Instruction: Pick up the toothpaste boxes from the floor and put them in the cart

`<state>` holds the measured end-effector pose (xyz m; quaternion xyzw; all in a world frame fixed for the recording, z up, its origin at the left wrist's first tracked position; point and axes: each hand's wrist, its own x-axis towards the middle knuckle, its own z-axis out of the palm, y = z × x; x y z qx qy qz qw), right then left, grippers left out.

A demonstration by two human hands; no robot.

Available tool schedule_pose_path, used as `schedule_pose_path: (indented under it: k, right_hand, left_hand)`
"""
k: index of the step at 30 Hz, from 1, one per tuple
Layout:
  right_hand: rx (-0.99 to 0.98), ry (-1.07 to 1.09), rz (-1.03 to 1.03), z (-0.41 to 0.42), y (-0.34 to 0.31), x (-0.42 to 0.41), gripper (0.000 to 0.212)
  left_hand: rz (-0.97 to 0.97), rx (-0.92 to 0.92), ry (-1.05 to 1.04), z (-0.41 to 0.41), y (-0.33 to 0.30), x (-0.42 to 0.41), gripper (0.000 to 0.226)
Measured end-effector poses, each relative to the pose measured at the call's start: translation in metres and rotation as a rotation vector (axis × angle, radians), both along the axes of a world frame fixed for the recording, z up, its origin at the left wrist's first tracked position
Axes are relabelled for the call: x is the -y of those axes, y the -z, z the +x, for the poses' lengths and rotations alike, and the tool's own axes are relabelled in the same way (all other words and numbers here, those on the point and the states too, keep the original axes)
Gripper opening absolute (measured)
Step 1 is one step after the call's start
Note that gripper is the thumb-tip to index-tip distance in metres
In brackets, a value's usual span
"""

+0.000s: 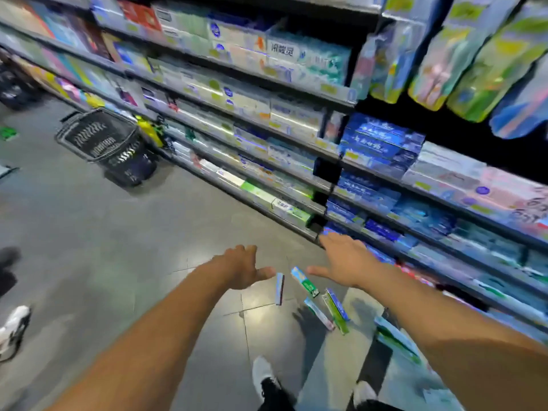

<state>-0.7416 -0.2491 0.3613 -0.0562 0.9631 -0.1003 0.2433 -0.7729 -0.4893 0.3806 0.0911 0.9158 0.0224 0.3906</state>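
Bare forearms outstretched, left hand (241, 266) and right hand (344, 259) palm-down, each grip spread, above scattered toothpaste boxes (305, 282).

Floor (124, 262) left open; shelving (296, 179) crowds right, probably close.

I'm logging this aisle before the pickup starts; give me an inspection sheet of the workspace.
Surface: grey tiled floor, glossy, image blurred.
Job's things: several toothpaste boxes scattered on the floor below the hands; black basket cart stands farther up the aisle beside the shelving, contents not visible.
Clutter: small green item on the floor at far left.
Grippers: left hand and right hand both open, spread above the boxes, holding nothing.
Cables: nothing seen.
Surroundings: stocked shelves on the right; another person's white shoe at left.
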Motion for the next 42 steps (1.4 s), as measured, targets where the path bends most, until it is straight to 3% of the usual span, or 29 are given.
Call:
schedule_pose_path:
  k: [7,11,15,18,23,30,38,42]
  right_hand:
    - [0.076,0.260,-0.041,0.000,0.052,-0.029,0.080]
    - [0.203,0.352,-0.026,-0.002,0.120,-0.046,0.064]
    - [0.245,0.413,-0.039,0.003,0.231,-0.054,0.052]
    - [0.277,0.452,-0.010,0.002,0.338,-0.053,0.055]
    - [0.320,0.426,0.047,0.003,0.531,-0.039,0.038]
    - [0.301,0.442,0.069,0.013,0.725,-0.020,0.051]
    - [0.342,0.385,0.190,0.023,0.814,-0.020,0.036]
    - [0.291,0.465,0.116,0.018,0.803,-0.019,0.026]
  left_hand:
    - [0.001,0.099,0.157,-0.059,0.072,-0.047,0.090]
    - [0.022,0.075,0.165,-0.068,0.152,-0.064,0.071]
    - [-0.009,0.063,0.153,-0.071,0.271,-0.071,0.054]
    - [-0.039,0.072,0.182,-0.075,0.379,-0.069,0.052]
    - [-0.072,0.084,0.205,-0.086,0.558,-0.052,0.050]
    - [-0.086,0.109,0.205,-0.107,0.739,-0.043,0.048]
    - [0.026,0.094,-0.260,-0.109,0.829,-0.056,0.042]
    - [0.063,0.053,-0.249,-0.109,0.818,-0.056,0.038]
